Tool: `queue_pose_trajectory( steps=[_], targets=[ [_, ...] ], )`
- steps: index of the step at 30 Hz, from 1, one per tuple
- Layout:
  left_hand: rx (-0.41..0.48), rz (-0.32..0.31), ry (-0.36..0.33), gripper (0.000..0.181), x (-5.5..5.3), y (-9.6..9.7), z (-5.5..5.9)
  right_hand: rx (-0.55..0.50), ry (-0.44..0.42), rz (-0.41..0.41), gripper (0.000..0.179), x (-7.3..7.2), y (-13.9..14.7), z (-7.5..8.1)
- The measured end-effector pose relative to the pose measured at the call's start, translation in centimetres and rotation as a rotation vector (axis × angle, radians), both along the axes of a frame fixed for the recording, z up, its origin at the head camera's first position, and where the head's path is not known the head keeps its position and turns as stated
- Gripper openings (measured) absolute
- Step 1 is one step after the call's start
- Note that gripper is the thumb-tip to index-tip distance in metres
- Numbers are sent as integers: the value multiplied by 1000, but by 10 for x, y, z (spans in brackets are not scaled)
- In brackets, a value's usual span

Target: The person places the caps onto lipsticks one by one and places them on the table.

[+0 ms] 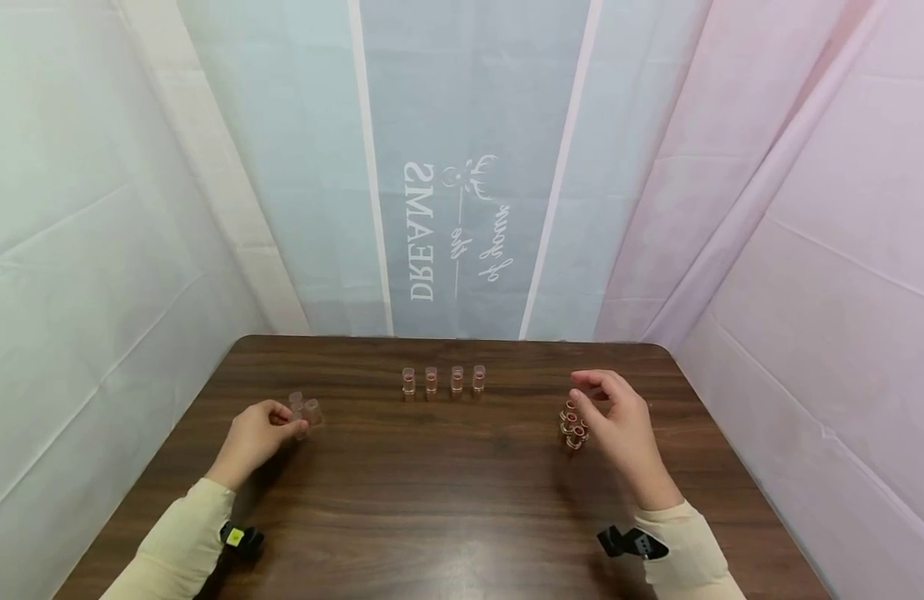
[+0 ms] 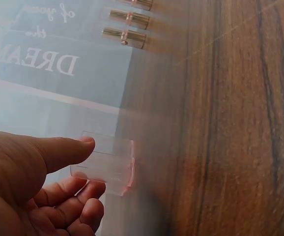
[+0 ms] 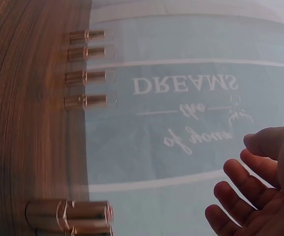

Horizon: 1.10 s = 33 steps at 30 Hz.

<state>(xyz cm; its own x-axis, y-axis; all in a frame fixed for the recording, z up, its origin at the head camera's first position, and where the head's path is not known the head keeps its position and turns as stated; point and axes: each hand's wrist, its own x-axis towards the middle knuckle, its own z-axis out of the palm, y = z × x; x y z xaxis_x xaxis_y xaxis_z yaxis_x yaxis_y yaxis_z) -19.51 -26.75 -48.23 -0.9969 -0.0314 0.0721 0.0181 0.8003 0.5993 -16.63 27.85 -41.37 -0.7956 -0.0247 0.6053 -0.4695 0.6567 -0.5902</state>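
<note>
My left hand point(image 1: 253, 437) is at a small cluster of clear plastic caps point(image 1: 312, 411) on the left of the table. In the left wrist view, its thumb and fingers pinch a clear cap point(image 2: 102, 160) standing on the wood. On the right, my right hand point(image 1: 619, 425) hovers just beside a tight group of gold lipstick tubes point(image 1: 571, 418) without caps. Its fingers are loosely bent and hold nothing; the right wrist view shows a gap between the hand point(image 3: 255, 191) and the tubes point(image 3: 83, 212). Several capped lipstick tubes point(image 1: 432, 381) stand in a row at the back middle.
Both groups and the row stand on a dark wood table point(image 1: 432, 500) with rounded back corners. A pale blue printed cloth point(image 1: 469, 125) hangs behind its back edge, and light cloth walls point(image 1: 94, 250) enclose both sides. Each sleeved wrist wears a black strap device point(image 1: 632, 543).
</note>
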Motion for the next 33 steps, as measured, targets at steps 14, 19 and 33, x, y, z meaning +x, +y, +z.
queue_pose_trajectory(
  steps=[14, 19, 33],
  targets=[
    [-47, -22, 107, 41, 23, -1, 68, 134, -293, 17, 37, -7, 56, -22],
    [-22, -93, 157, 37, 23, 9, 82, 125, -495, 80, 45, -17, 78, -44],
    [150, -267, 142, 24, 28, 59, 87, 171, -599, 219, 41, -32, 83, -84]
  ],
)
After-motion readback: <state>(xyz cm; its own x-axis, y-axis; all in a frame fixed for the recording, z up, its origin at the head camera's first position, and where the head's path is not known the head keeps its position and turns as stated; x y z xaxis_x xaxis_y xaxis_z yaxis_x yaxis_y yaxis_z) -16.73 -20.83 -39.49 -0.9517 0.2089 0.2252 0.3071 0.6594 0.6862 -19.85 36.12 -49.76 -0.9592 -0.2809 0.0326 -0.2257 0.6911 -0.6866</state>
